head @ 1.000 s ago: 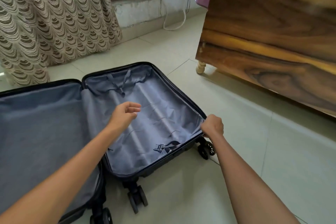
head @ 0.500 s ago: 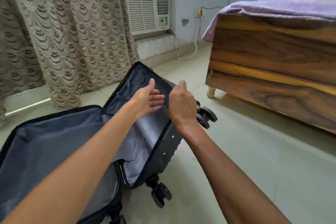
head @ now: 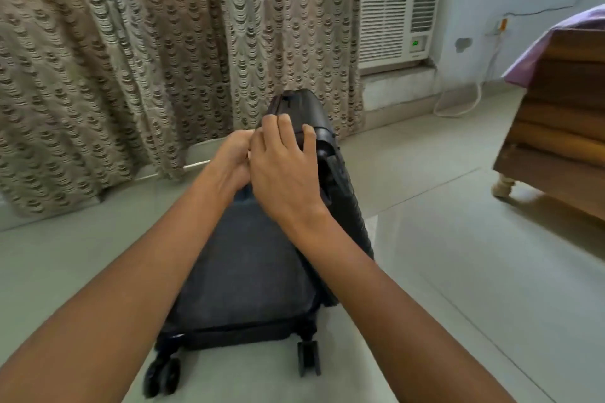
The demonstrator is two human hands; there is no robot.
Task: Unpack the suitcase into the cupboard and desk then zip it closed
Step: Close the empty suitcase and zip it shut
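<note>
**Lid swinging shut**

The suitcase (head: 248, 271) is lying on the floor (head: 458, 271), and its lid is tipping further over the base than half a second ago. The right hand (head: 284, 173) is pressing spread fingers on the shell. The left hand (head: 230, 159) is sitting against it, grip unclear. A curtain (head: 131, 59), air conditioner (head: 396, 13) and bed (head: 563, 127) are standing around

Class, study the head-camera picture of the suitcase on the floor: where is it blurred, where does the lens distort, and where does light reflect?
Head view: motion blur smears the curtain pattern and the wheels of the suitcase. Head view: the wide lens stretches the forearms and makes the air conditioner lean. Head view: soft daylight leaves a pale sheen on the floor tiles.
</note>
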